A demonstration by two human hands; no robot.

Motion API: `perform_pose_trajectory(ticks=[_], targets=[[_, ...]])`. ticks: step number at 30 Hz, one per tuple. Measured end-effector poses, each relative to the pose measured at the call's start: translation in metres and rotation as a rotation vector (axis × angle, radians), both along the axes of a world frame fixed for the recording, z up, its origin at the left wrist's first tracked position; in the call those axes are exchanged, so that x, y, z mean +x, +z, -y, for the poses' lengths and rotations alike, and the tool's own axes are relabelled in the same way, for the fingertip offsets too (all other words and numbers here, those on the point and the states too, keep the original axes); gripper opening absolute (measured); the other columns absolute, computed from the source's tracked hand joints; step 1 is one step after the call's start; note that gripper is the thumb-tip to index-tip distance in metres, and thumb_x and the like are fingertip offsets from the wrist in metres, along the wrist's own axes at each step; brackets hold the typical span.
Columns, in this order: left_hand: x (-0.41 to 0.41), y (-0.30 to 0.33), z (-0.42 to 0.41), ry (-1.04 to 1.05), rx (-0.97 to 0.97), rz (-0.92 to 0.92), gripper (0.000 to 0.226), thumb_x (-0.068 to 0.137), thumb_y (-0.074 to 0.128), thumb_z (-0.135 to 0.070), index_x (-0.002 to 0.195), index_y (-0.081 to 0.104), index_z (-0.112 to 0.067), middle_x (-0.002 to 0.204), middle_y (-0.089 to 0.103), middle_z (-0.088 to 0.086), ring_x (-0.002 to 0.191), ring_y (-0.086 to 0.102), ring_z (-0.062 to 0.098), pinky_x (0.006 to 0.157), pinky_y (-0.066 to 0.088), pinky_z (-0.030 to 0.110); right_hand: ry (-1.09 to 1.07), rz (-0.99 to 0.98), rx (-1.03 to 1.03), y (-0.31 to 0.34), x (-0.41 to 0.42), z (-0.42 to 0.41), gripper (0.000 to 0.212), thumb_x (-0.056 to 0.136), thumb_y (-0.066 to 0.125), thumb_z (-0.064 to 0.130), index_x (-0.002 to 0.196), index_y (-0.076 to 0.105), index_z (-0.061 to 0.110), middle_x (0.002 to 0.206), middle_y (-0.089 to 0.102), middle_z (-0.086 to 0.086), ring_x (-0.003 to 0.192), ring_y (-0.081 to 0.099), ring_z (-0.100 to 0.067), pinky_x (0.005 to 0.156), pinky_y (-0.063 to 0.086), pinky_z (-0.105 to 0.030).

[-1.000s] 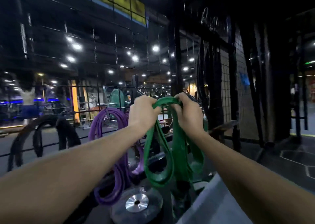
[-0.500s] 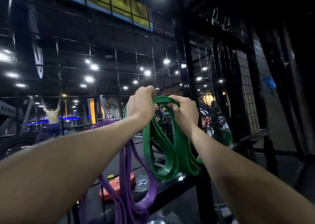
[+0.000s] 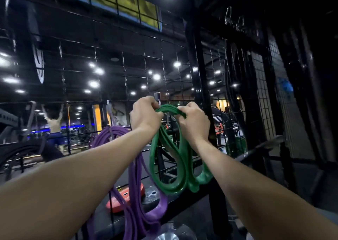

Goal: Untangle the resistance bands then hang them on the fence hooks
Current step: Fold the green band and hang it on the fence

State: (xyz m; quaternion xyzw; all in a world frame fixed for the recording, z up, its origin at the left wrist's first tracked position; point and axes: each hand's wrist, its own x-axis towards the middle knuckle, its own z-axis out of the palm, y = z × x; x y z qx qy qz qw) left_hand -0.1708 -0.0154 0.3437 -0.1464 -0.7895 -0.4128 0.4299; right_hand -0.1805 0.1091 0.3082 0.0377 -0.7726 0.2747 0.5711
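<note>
Gripping the top of a bundle of green resistance bands (image 3: 169, 159) with both hands, a person stands at a black wire fence (image 3: 126, 64) in a dimly lit gym, seen from the head camera. The left hand (image 3: 145, 116) is clenched around the left side of the bundle's top, fingers curled over it, while the right hand (image 3: 194, 120) pinches the right side between curled fingers and thumb. The green loops arch between the two hands close against the fence, just beside a small metal hook (image 3: 157, 96) that shows above the left hand; whether the bands are already on the hook cannot be told. Below the hands the green loops hang in several strands, their lower ends dangling near a black rail at the foot of the fence.

Left of them, purple resistance bands (image 3: 135, 168) hang from another hook (image 3: 108, 104) on the fence, their long loops passing behind the left forearm and dropping toward the bottom edge of the picture. A black band (image 3: 23, 151) drapes further left on the fence. An orange weight plate (image 3: 126, 197) lies flat beyond the fence, partly behind the purple loops, and a silver-centred plate (image 3: 170, 235) shows at the bottom edge. A thick black post (image 3: 198, 71) rises just right of the hands. Round ceiling lights glare through the mesh, and another person (image 3: 54, 124), blurred, stands with arms raised in the distance at left.
</note>
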Motion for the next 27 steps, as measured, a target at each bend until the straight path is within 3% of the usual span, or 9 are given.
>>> perform_pose_trajectory(ticks=[3, 5, 7, 15, 18, 21, 23, 25, 27], targets=[[-0.002, -0.018, -0.002, -0.017, 0.048, 0.102, 0.026, 0.074, 0.076, -0.015, 0.066, 0.054, -0.024, 0.082, 0.065, -0.002, 0.081, 0.062, 0.019, 0.068, 0.044, 0.028, -0.04, 0.08, 0.064, 0.005, 0.007, -0.005, 0.025, 0.09, 0.06, 0.024, 0.115, 0.064, 0.027, 0.094, 0.056, 0.01, 0.073, 0.052, -0.009, 0.062, 0.044, -0.026], [-0.005, -0.024, -0.003, -0.024, 0.082, 0.14, 0.026, 0.073, 0.077, -0.017, 0.067, 0.053, -0.025, 0.082, 0.065, -0.001, 0.083, 0.062, 0.021, 0.073, 0.051, 0.032, -0.008, 0.114, 0.029, 0.0, 0.009, -0.005, 0.021, 0.09, 0.06, 0.027, 0.11, 0.065, 0.026, 0.084, 0.052, 0.015, 0.068, 0.048, -0.005, 0.059, 0.037, -0.021], [-0.007, -0.026, -0.004, -0.02, 0.092, 0.152, 0.022, 0.074, 0.077, -0.018, 0.072, 0.056, -0.024, 0.083, 0.064, -0.002, 0.084, 0.062, 0.021, 0.077, 0.054, 0.036, 0.01, 0.131, 0.008, -0.003, 0.008, -0.003, 0.018, 0.089, 0.06, 0.028, 0.106, 0.066, 0.024, 0.08, 0.049, 0.016, 0.068, 0.047, -0.006, 0.061, 0.04, -0.023], [-0.012, -0.041, -0.012, 0.011, 0.107, 0.118, 0.019, 0.077, 0.073, -0.015, 0.082, 0.056, -0.023, 0.087, 0.062, -0.003, 0.083, 0.061, 0.019, 0.077, 0.055, 0.037, 0.071, 0.151, -0.092, -0.021, 0.007, 0.001, 0.029, 0.087, 0.065, 0.024, 0.115, 0.064, 0.019, 0.109, 0.063, 0.003, 0.094, 0.061, -0.017, 0.066, 0.037, -0.022], [-0.009, -0.045, -0.008, 0.014, 0.072, 0.139, 0.018, 0.08, 0.071, -0.017, 0.09, 0.057, -0.02, 0.093, 0.062, -0.002, 0.082, 0.06, 0.016, 0.065, 0.048, 0.028, 0.067, 0.169, -0.021, -0.026, 0.01, 0.002, 0.032, 0.087, 0.063, 0.02, 0.119, 0.06, 0.02, 0.117, 0.059, 0.004, 0.096, 0.06, -0.016, 0.068, 0.04, -0.024], [0.0, -0.045, -0.006, 0.071, -0.046, 0.162, 0.028, 0.079, 0.073, -0.024, 0.1, 0.055, -0.02, 0.098, 0.061, -0.003, 0.083, 0.06, 0.018, 0.059, 0.041, 0.027, 0.074, 0.275, 0.036, -0.03, 0.011, -0.003, 0.049, 0.089, 0.06, 0.016, 0.133, 0.044, 0.028, 0.128, 0.052, 0.004, 0.103, 0.058, -0.018, 0.071, 0.043, -0.028], [0.008, -0.047, -0.007, 0.195, -0.225, 0.151, 0.037, 0.079, 0.072, -0.028, 0.109, 0.05, -0.022, 0.1, 0.06, -0.001, 0.082, 0.06, 0.02, 0.059, 0.039, 0.029, 0.055, 0.377, 0.07, -0.041, 0.01, -0.006, 0.068, 0.091, 0.056, 0.012, 0.143, 0.022, 0.038, 0.131, 0.05, 0.002, 0.102, 0.058, -0.022, 0.071, 0.045, -0.033], [0.014, -0.052, -0.008, 0.275, -0.372, 0.146, 0.044, 0.08, 0.069, -0.028, 0.116, 0.045, -0.023, 0.102, 0.059, 0.002, 0.08, 0.059, 0.023, 0.059, 0.04, 0.031, 0.044, 0.474, 0.076, -0.054, 0.01, -0.009, 0.08, 0.092, 0.052, 0.009, 0.144, 0.004, 0.045, 0.122, 0.055, -0.003, 0.094, 0.06, -0.024, 0.073, 0.051, -0.038], [0.016, -0.053, -0.007, 0.281, -0.413, 0.158, 0.046, 0.082, 0.067, -0.022, 0.12, 0.041, -0.024, 0.099, 0.06, 0.004, 0.081, 0.06, 0.025, 0.059, 0.042, 0.031, 0.052, 0.518, 0.033, -0.062, 0.011, -0.014, 0.079, 0.09, 0.055, 0.009, 0.144, 0.006, 0.041, 0.104, 0.061, -0.003, 0.082, 0.062, -0.023, 0.074, 0.054, -0.044]])
